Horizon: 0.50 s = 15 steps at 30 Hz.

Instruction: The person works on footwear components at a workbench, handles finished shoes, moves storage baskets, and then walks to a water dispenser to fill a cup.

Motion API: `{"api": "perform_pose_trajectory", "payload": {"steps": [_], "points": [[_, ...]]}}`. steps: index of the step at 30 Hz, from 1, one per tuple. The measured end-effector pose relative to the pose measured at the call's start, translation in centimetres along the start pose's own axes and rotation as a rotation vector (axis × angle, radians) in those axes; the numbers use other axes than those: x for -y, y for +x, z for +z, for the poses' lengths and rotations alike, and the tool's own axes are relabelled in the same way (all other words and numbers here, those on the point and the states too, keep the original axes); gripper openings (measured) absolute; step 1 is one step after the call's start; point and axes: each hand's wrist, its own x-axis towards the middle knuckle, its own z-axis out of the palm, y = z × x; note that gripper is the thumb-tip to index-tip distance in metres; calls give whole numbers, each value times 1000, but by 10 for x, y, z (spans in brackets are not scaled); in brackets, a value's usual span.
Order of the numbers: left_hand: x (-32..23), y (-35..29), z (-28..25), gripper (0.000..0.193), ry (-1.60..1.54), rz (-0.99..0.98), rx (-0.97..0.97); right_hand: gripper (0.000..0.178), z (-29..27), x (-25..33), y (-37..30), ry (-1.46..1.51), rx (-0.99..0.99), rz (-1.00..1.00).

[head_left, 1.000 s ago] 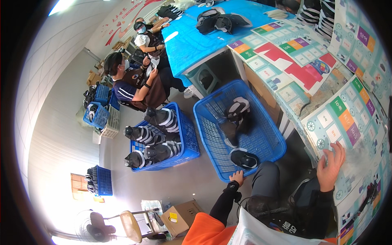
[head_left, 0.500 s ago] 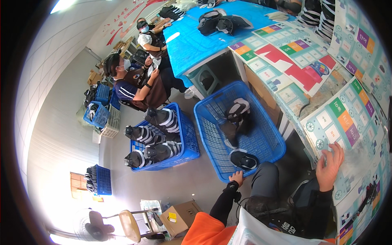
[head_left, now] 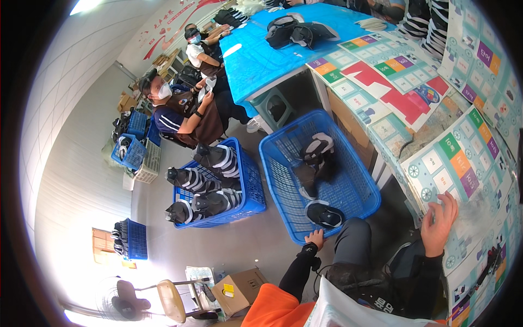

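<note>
My left hand grips the near rim of a blue plastic basket, fingers curled over the edge. Inside that basket, one dark shoe upper with a pale edge lies close to my left hand. Farther in are a few more black and grey shoe uppers, loosely heaped. On the right, my right hand rests at the patterned tabletop, fingers loosely bent and apart, with nothing visible in it.
Left of my basket stands another blue basket with stacks of uppers. Two co-workers sit beyond it by a blue-covered table bearing more pieces. A cardboard box, a chair and a fan are at lower left.
The nearer seated co-worker's head has turned toward me, and their hands have shifted slightly with the pale piece. Both of my hands stay in place.
</note>
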Motion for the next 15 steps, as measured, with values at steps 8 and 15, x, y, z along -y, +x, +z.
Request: {"api": "perform_pose_trajectory", "payload": {"steps": [8,15], "points": [[-1,0,-3,63,0,-17,60,24,0,0,0,5,0,-10],[-3,0,-5,64,4,-26,75,25,1,-3,-2,-2,8,-4]]}}
